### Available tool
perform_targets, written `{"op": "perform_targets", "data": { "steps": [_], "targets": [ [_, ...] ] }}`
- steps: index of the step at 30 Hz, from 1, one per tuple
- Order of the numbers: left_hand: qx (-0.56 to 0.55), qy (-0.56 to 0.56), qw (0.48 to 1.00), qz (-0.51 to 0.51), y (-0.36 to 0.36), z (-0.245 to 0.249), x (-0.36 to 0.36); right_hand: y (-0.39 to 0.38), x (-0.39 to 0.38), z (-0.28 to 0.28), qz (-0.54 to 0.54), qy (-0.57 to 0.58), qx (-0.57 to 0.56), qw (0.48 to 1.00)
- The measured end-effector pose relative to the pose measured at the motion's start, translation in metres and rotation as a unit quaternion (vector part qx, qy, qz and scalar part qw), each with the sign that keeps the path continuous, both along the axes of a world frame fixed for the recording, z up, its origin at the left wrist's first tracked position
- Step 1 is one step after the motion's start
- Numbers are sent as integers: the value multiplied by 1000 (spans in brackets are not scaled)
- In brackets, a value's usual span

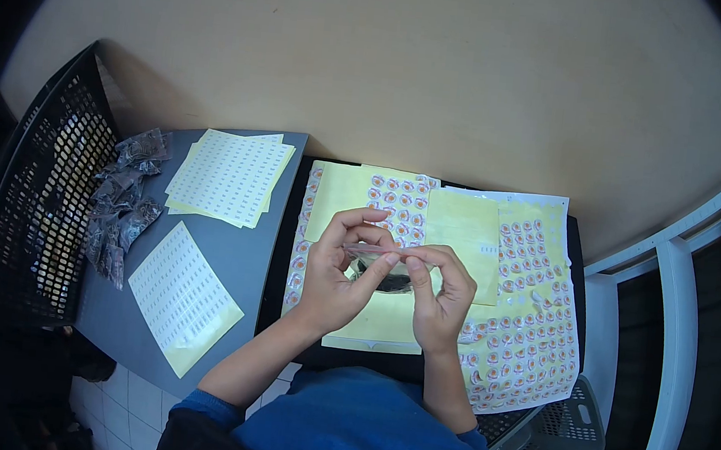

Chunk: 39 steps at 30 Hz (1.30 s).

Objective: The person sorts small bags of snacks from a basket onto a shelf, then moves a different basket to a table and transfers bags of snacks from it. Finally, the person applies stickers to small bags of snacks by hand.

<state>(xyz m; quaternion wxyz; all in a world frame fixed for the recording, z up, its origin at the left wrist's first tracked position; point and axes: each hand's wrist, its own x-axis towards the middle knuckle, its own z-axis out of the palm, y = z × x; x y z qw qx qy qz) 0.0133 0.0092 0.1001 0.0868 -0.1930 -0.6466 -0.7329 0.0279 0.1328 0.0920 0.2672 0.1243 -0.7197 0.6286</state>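
A small clear zip bag (392, 278) with dark contents hangs between my two hands, its pinkish top strip uppermost. My left hand (341, 271) pinches the strip near its middle with thumb and forefinger, the other fingers curled behind. On the strip's right part, my right hand (439, 295) closes thumb and forefinger, almost touching the left thumb. What the bag contains is too dark to make out. Below and behind the hands lie yellow-backed sticker sheets (369, 317) with rows of round red-and-orange stickers, some areas bare.
Left, on a grey table (240, 300), are stacked label sheets (228, 176) and a single label sheet (184, 295). Several filled bags (123, 211) lie beside a black perforated crate (44, 221). A grey basket (561, 440) stands low right, near a white metal frame (670, 342).
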Motion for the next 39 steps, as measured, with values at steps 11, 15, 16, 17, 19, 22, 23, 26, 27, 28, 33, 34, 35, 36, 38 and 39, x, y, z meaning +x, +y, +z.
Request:
{"op": "perform_targets", "data": {
  "steps": [11, 15, 16, 17, 19, 22, 23, 26, 27, 28, 33, 34, 35, 36, 38, 39],
  "targets": [
    [-51, 33, 998, -8, -10, 0, -7, 15, 0, 3, -42, 7, 76, 996],
    [-72, 32, 995, -59, -13, 7, -9, 20, -1, 2, -49, -11, 51, 997],
    [-84, 42, 993, -74, -14, 6, -10, 21, -1, 2, -49, -11, 51, 997],
    [-97, 52, 990, -89, -15, 5, -11, 21, -1, 2, -48, -15, 43, 998],
    [-96, 38, 989, -107, -17, 8, -10, 23, -2, 1, -48, -19, 35, 998],
    [-98, 16, 987, -127, -17, 8, -10, 26, -4, -1, -1, -46, -25, 999],
    [-99, 9, 987, -129, -17, 7, -10, 28, -5, -1, 18, -32, -23, 999],
    [-134, 18, 984, -113, -15, 7, -10, 25, -7, 0, 29, -21, -15, 999],
    [-135, 17, 984, -113, -14, 7, -9, 24, -6, 1, 21, -23, -9, 999],
    [-125, 4, 987, -104, -14, 7, -8, 24, -6, -1, 21, -24, -10, 999],
    [-83, 26, 991, -106, -9, 7, -7, 22, -6, -6, -4, 31, 71, 997],
    [-80, 19, 993, -89, -8, 5, -8, 21, -5, -6, -4, 31, 71, 997],
    [-77, 12, 994, -71, -7, 5, -8, 20, -3, -4, 4, 27, 78, 997],
    [-78, 12, 994, -72, -8, 5, -8, 20, -3, -4, 13, 24, 85, 996],
    [-119, 11, 992, -51, -9, 6, -9, 21, -3, -4, 9, 18, 97, 995],
    [-120, 11, 991, -51, -10, 6, -9, 23, -3, -4, 6, 12, 110, 994]
  ]
}}
